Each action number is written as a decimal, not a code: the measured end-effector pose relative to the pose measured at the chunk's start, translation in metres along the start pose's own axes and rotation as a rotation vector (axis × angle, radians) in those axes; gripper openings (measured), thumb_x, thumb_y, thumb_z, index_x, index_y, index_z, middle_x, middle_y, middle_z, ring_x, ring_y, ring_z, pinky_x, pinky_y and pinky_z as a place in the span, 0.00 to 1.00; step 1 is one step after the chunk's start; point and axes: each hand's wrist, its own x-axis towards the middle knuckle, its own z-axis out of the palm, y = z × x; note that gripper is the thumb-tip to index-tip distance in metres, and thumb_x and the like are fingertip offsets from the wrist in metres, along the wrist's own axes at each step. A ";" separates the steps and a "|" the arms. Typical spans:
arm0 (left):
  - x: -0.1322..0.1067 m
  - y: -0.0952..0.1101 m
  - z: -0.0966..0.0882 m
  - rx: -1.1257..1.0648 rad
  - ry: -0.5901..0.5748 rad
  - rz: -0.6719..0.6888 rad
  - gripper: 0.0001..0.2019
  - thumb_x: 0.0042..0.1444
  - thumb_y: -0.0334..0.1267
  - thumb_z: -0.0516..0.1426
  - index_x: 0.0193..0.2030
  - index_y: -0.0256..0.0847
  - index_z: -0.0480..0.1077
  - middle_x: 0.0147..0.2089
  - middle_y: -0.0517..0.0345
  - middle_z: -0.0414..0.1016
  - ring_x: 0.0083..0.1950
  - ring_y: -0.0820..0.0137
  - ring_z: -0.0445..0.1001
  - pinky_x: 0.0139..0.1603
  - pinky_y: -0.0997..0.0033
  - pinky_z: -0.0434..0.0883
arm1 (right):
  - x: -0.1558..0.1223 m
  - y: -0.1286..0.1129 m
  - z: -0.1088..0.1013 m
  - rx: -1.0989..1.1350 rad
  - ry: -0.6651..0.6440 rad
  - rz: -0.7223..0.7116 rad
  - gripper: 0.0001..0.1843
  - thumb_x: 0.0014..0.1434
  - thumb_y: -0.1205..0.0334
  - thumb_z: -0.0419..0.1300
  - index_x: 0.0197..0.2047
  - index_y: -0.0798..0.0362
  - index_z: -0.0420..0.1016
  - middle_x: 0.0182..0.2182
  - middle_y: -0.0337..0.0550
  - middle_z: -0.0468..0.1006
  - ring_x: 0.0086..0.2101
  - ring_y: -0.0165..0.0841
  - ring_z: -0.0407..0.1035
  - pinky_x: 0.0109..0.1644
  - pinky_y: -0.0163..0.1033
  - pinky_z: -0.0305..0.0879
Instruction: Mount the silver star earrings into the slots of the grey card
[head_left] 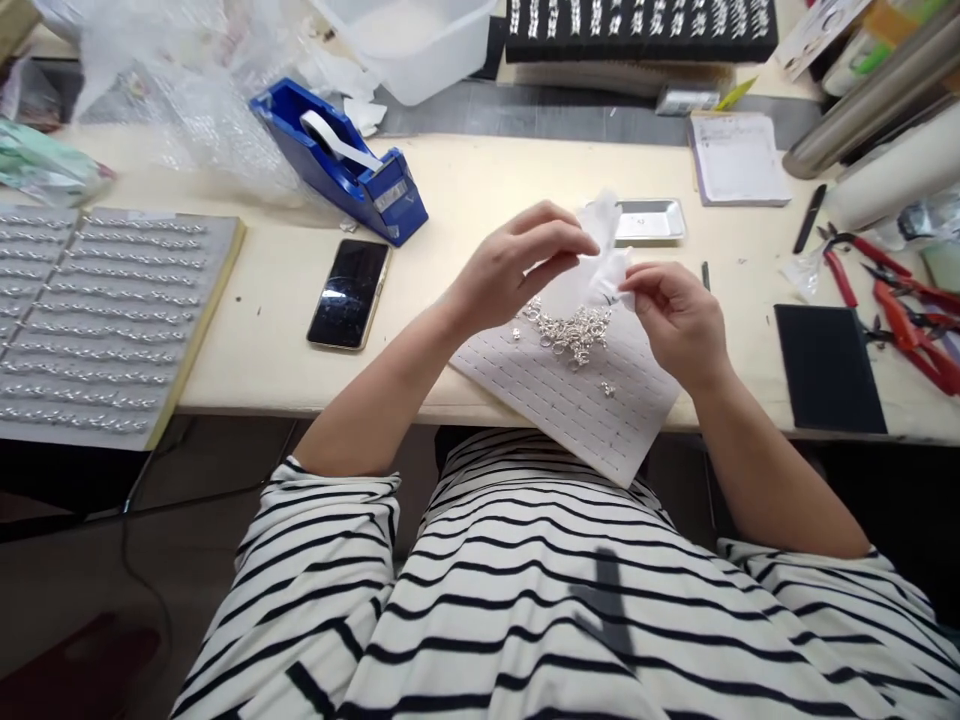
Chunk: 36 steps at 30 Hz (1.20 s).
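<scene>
A thin, crumpled white plastic bag [604, 268] is stretched between my two hands. My left hand [521, 258] pinches its upper left part, while my right hand [675, 315] has fingertips closed on its right edge. Just beneath lies a pile of small silver rings [574, 333] on a white slotted foam pad [555, 395]. A few silver pieces [607, 389] sit apart from the pile. The pad rests at a slant, one corner over the table's front edge. Behind the bag is a small silver tray [660, 220], partly hidden by it.
Left of my arm are a phone [349, 294], a blue tape dispenser [352, 165] and a pad with rows of silver rings [112, 320]. To the right lie a black pad [829, 368], red-handled pliers [907, 330] and a notepad [739, 158]. A black ring display [637, 45] stands behind.
</scene>
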 end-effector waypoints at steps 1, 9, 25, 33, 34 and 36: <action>0.000 -0.002 0.001 -0.011 0.035 -0.003 0.14 0.74 0.40 0.50 0.55 0.49 0.76 0.54 0.54 0.76 0.63 0.61 0.77 0.60 0.56 0.76 | 0.000 0.001 0.001 0.003 0.010 0.005 0.07 0.68 0.62 0.60 0.46 0.45 0.80 0.49 0.43 0.81 0.51 0.38 0.77 0.58 0.49 0.76; 0.004 -0.030 0.009 -0.064 0.042 -0.095 0.18 0.74 0.49 0.48 0.63 0.51 0.70 0.61 0.54 0.73 0.65 0.59 0.76 0.62 0.48 0.72 | 0.002 0.001 0.006 0.047 0.003 0.112 0.05 0.67 0.59 0.63 0.46 0.46 0.80 0.39 0.40 0.81 0.37 0.32 0.75 0.40 0.42 0.76; -0.007 -0.007 0.026 -0.853 -0.161 -0.412 0.45 0.59 0.62 0.64 0.77 0.54 0.51 0.80 0.41 0.53 0.72 0.43 0.67 0.58 0.53 0.81 | 0.028 0.006 0.020 0.417 0.073 0.293 0.15 0.61 0.47 0.70 0.44 0.45 0.74 0.38 0.37 0.79 0.33 0.28 0.75 0.43 0.39 0.80; 0.048 -0.023 0.006 -0.357 0.094 -0.471 0.19 0.77 0.42 0.44 0.65 0.43 0.67 0.55 0.44 0.79 0.48 0.65 0.80 0.44 0.61 0.79 | 0.039 -0.018 0.006 0.047 0.071 0.108 0.19 0.71 0.46 0.57 0.62 0.37 0.73 0.58 0.42 0.79 0.46 0.36 0.80 0.53 0.47 0.80; 0.055 -0.032 0.000 -0.289 0.153 -0.526 0.19 0.78 0.43 0.41 0.65 0.44 0.66 0.55 0.45 0.79 0.47 0.65 0.79 0.43 0.60 0.78 | 0.037 -0.017 0.001 0.019 0.099 0.105 0.19 0.72 0.47 0.56 0.63 0.37 0.73 0.59 0.43 0.78 0.45 0.35 0.80 0.52 0.46 0.80; 0.066 -0.050 -0.010 -0.199 0.227 -0.613 0.20 0.77 0.50 0.40 0.63 0.48 0.66 0.54 0.48 0.80 0.46 0.65 0.78 0.42 0.61 0.76 | 0.028 -0.013 -0.009 0.009 0.123 0.124 0.18 0.72 0.48 0.57 0.61 0.39 0.75 0.55 0.43 0.81 0.45 0.35 0.80 0.50 0.45 0.80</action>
